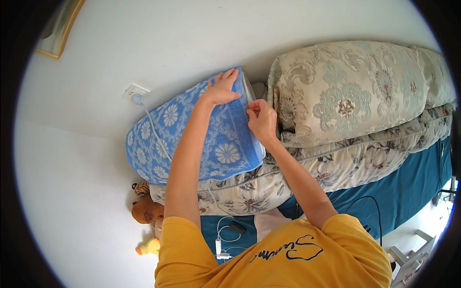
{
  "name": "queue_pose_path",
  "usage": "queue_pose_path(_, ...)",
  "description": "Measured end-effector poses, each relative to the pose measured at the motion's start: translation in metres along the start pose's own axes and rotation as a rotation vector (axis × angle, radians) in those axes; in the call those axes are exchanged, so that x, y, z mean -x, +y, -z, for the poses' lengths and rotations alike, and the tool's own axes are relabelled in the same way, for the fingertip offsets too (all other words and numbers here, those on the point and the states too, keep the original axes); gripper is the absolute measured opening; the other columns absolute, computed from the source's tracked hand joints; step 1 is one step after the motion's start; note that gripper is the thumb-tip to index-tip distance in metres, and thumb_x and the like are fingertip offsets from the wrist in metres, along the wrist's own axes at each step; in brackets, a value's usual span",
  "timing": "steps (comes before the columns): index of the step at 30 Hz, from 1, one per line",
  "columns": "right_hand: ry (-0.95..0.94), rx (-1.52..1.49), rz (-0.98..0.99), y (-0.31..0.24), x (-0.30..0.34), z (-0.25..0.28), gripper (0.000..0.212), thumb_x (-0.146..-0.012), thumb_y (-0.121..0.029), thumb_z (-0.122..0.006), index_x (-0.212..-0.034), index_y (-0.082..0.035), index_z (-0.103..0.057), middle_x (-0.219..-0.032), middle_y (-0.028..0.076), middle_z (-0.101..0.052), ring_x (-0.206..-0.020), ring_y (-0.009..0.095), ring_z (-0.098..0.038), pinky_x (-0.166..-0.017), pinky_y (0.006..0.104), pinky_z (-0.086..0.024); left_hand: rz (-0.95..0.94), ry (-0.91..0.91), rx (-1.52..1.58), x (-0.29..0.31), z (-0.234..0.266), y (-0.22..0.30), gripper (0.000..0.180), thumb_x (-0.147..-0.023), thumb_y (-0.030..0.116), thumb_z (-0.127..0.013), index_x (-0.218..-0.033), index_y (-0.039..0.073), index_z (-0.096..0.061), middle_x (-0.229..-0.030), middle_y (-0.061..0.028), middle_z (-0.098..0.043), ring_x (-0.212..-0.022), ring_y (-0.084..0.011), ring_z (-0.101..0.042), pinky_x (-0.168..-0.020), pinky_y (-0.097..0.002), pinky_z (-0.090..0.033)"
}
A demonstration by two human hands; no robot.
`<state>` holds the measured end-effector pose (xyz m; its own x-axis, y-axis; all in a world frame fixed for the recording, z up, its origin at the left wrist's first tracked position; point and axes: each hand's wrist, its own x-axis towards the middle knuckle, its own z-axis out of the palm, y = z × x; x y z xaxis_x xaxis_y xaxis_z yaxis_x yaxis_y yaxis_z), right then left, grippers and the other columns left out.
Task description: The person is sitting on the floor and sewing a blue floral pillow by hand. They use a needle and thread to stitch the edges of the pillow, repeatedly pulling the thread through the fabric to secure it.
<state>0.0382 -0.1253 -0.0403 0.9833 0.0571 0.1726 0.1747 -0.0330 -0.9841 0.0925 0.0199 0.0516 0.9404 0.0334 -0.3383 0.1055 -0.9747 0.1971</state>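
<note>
Blue flowered towel (221, 132) is lying approx 10 o'clock of view centre, wrapping round a bulky bundle; can't tell exactly what's inside. L hand (222, 91) is spreading open, palm down, pressing on it at the towel's 1 o'clock, nr the edge. R hand (264, 122) is curling in at the 3 o'clock edge, thumb + fingers pinching the hem, w/ the palm side mostly hidden.

Step in hand, prob.: straightening or tucking that open end, L steadying, R working the hem. Next move is prob. calling for L keeping light pressure while R is easing its pinch along the edge, w/o dragging the whole bundle.

Watch the white cable (153, 125): it's running across the towel from the socket (139, 89) at 10 o'clock, so a big pull might be snagging it. Beige patterned bundle (336, 96) is sitting at 2–3 o'clock, just beside R hand, poss. limiting elbow room. Floral quilt (257, 194) is supporting the towel from 5–6 o'clock.
</note>
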Motion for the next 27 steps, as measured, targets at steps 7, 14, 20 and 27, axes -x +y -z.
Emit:
queue_pose_path(7, 0.084, 0.052, 0.069, 0.001, 0.002, -0.014, 0.012, -0.075, 0.006, -0.057, -0.080, 0.000, -0.049, -0.077, 0.017, -0.056, -0.072, 0.035, -0.055, -0.063, 0.0404, -0.044, -0.005, -0.010, -0.012, 0.001, 0.000, 0.002, 0.085, -0.079, 0.027, -0.064, -0.146, 0.014, -0.014, -0.153, -0.0048, -0.007, -0.140, -0.0302, -0.002, -0.110, -0.0558, -0.003)
queue_pose_path(14, 0.130, 0.046, 0.154, 0.006, -0.006, -0.018, 0.010, -0.077, 0.006, -0.056, -0.080, -0.001, -0.048, -0.075, 0.016, -0.055, -0.070, 0.034, -0.054, -0.063, 0.0399, -0.043, -0.022, -0.010, -0.022, 0.003, 0.001, 0.001, 0.085, -0.079, 0.027, -0.064, -0.146, 0.013, -0.014, -0.153, -0.0054, -0.007, -0.140, -0.0304, -0.002, -0.110, -0.0562, -0.003)
queue_pose_path(20, 0.097, 0.078, 0.284, 0.009, -0.009, -0.013, 0.010, -0.078, 0.004, -0.057, -0.085, 0.000, -0.052, -0.079, 0.014, -0.056, -0.068, 0.030, -0.056, -0.062, 0.0366, -0.045, -0.037, 0.004, -0.003, 0.001, -0.001, -0.002, 0.086, -0.078, 0.027, -0.065, -0.146, 0.014, -0.015, -0.152, -0.0058, -0.008, -0.140, -0.0306, -0.003, -0.109, -0.0567, -0.003)
queue_pose_path(27, -0.146, 0.072, 0.193, -0.007, -0.038, 0.016, 0.007, -0.077, -0.007, -0.064, -0.084, -0.005, -0.067, -0.083, 0.013, -0.057, -0.070, 0.026, -0.059, -0.063, 0.0367, -0.046, -0.048, 0.024, 0.017, 0.004, -0.002, -0.005, 0.086, -0.077, 0.029, -0.065, -0.146, 0.015, -0.016, -0.152, -0.0059, -0.009, -0.140, -0.0308, -0.003, -0.109, -0.0560, -0.001)
